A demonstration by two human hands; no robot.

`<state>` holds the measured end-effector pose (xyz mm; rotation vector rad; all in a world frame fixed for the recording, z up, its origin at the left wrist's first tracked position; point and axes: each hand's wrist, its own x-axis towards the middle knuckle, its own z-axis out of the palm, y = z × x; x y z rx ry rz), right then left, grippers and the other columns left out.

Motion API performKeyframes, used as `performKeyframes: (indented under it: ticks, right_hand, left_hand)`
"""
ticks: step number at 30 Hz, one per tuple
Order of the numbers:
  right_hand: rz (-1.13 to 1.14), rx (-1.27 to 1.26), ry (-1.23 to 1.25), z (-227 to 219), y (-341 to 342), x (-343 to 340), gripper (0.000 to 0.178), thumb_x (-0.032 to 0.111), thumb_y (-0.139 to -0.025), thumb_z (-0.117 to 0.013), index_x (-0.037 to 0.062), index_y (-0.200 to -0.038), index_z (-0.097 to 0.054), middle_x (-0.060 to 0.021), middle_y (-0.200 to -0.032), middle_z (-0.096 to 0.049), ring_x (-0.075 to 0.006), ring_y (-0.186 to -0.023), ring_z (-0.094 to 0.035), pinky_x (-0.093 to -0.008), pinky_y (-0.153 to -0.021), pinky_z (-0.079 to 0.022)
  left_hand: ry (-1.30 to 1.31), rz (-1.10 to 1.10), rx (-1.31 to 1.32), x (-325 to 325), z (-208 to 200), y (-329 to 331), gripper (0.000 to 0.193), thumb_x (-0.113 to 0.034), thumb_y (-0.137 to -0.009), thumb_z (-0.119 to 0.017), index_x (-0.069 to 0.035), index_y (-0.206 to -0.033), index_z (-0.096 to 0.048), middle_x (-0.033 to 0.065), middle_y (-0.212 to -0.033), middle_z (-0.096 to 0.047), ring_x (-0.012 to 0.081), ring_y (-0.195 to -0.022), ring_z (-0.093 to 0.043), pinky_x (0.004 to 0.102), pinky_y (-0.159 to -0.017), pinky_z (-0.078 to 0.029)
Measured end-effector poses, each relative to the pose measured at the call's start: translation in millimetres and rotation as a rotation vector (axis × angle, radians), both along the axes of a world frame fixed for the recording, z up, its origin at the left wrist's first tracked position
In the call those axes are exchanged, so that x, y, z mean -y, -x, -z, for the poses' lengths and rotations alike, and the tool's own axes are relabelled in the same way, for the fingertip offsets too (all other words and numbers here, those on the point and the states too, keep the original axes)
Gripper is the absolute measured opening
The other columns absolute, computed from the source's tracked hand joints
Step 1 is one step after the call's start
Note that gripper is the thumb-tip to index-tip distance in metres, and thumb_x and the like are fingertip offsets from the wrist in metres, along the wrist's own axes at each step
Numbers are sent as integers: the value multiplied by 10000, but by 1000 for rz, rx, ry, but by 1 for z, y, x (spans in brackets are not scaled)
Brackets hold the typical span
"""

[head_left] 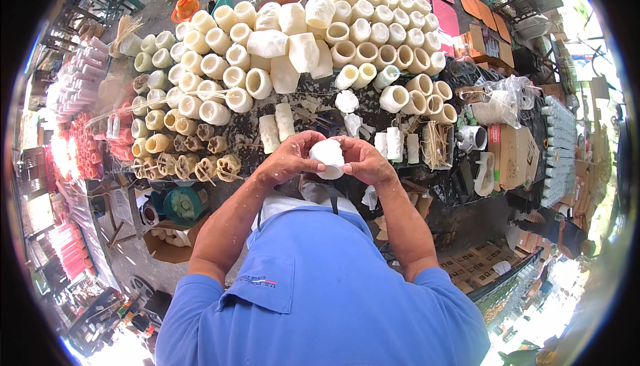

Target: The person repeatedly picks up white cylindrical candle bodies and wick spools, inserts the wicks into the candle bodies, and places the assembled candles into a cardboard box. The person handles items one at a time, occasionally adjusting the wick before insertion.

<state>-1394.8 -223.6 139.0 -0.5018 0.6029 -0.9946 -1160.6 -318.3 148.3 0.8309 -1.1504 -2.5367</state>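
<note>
A white, rounded wax piece (328, 158) is held up in front of my body, above the near edge of the dark work table. My left hand (292, 155) grips its left side, thumb in front. From the right, the fingers of my right hand (363, 160) close on the same piece. Two cream wax pillars (285, 123) lie just beyond my left hand. Several smaller white pillars (395, 145) stand past my right hand, beside a bundle of thin sticks (437, 147). Beyond the held piece sits a crumpled white lump (347, 102).
Rows of hollow cream wax cylinders (259, 83) fill the table's far side, with big faceted wax blocks (304, 53) among them. At right are a white mug (472, 138) and a cardboard box (512, 157). A green bucket (183, 204) stands low on the left.
</note>
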Motion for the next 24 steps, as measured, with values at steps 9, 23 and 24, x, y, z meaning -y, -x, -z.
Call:
performKeyframes:
  ticks: [9, 23, 24]
  right_hand:
    - [189, 38, 2, 23, -24, -11, 366, 55, -918, -806, 22, -1229, -615, -58, -1166, -700, -164, -1086, -685, -365, -1023, -541]
    - [620, -1422, 381, 57, -77, 34, 358, 15, -852, -702, -6, -1206, -655, -226, -980, -719, -416, -906, -723, -476, -810, -580]
    - [613, -1437, 447, 58, -79, 34, 385, 2, -848, -692, -9, -1231, -656, -235, -1041, -723, -417, -962, -722, -473, -840, -579]
  left_hand:
    - [115, -6, 113, 10, 14, 4, 390, -10, -789, -819, -17, -1139, -646, 20, -1020, -696, 114, -941, -671, 289, -862, -544]
    - [1146, -338, 505, -2, 46, 19, 537, -53, -778, -774, -63, -1269, -558, 236, -1180, -598, 433, -1075, -605, 512, -988, -491]
    - [1061, -175, 548, 6, 49, 14, 646, -69, -814, -770, -87, -1417, -539, 219, -1305, -535, 403, -1187, -581, 479, -1001, -510]
